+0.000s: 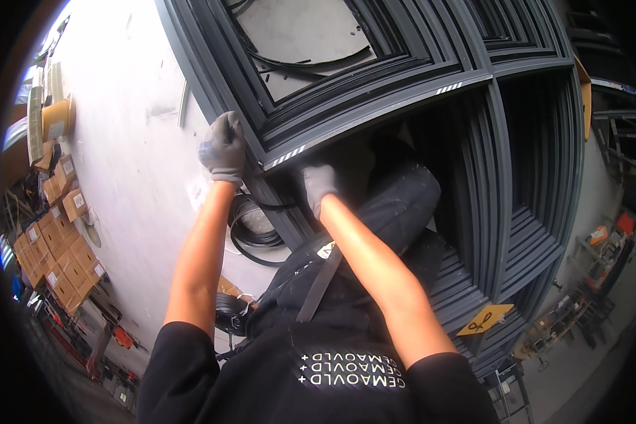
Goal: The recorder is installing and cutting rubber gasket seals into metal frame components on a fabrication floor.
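My left hand (224, 147), in a grey work glove, is closed like a fist against the outer left edge of a dark grey window frame (374, 106), near its lower left corner. Whatever lies inside those fingers is hidden. My right hand (319, 186), gloved too, is just below the frame's bottom rail, close to that same corner. Its fingers are blurred and in shadow. Between my arms, a coil of black strip (251, 237) lies on the floor, and part of it curves up below the hands.
More grey frames (466, 177) stand stacked to the right, with a yellow tag (485, 319) on them. Black strip (318, 67) lies on the floor inside the frame opening. Cardboard boxes (56, 258) are piled at far left. Tools and a bench (579, 304) stand at far right.
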Available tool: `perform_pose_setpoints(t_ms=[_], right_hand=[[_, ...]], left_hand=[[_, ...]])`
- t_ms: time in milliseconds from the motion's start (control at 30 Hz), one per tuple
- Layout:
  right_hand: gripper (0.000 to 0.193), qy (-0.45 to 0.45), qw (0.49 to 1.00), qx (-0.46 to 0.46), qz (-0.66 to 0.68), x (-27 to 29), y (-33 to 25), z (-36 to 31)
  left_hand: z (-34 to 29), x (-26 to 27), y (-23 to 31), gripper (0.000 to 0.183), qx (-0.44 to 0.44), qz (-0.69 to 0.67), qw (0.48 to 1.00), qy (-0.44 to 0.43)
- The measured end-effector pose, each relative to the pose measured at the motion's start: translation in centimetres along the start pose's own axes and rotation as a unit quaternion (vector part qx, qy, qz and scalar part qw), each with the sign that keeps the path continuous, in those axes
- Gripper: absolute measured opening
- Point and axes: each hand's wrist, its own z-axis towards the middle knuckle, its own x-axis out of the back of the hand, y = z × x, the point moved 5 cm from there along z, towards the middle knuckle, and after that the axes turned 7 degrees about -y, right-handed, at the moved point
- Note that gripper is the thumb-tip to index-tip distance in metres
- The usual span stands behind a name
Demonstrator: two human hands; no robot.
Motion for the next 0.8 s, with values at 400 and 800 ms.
perform_pose_setpoints(t_ms=[400,800], right_hand=[[0.023,0.042,0.960,-0.026,-0.275,1.6,-3.4,-1.7],[0.019,0.099,0.987,-0.026,-0.121,5.1,-4.1,2.0]], left_hand=[[-1.4,0.9,-1.1,0.018,-0.008,0.029,1.000,0.006],[-1.0,0.3,-2.0,0.018,0.009,-0.019,1.000,-0.009]])
